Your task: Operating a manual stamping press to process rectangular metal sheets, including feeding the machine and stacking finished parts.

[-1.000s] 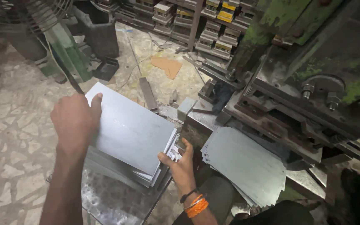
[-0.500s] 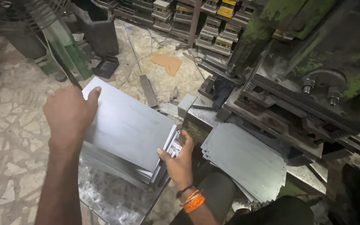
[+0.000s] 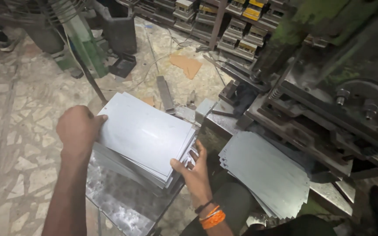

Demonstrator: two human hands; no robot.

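Observation:
A stack of grey rectangular metal sheets [image 3: 143, 133] lies tilted in front of me on a steel work surface [image 3: 119, 205]. My left hand [image 3: 78, 129] grips the stack's left edge, thumb on the top sheet. My right hand [image 3: 194, 170], with an orange band on the wrist, holds the stack's lower right corner, fingers spread under and against the sheet edges.
A second fanned stack of grey sheets [image 3: 265, 172] rests on the bed of a heavy green press machine [image 3: 329, 87] at right. Metal dies fill shelves [image 3: 232, 26] at the back. A green stand [image 3: 82, 41], a flat bar [image 3: 165, 94] and cables lie on the stone floor.
Both hands keep hold of the sheet stack. The stack and my left hand have shifted slightly left and toward me; the right hand stays at the corner.

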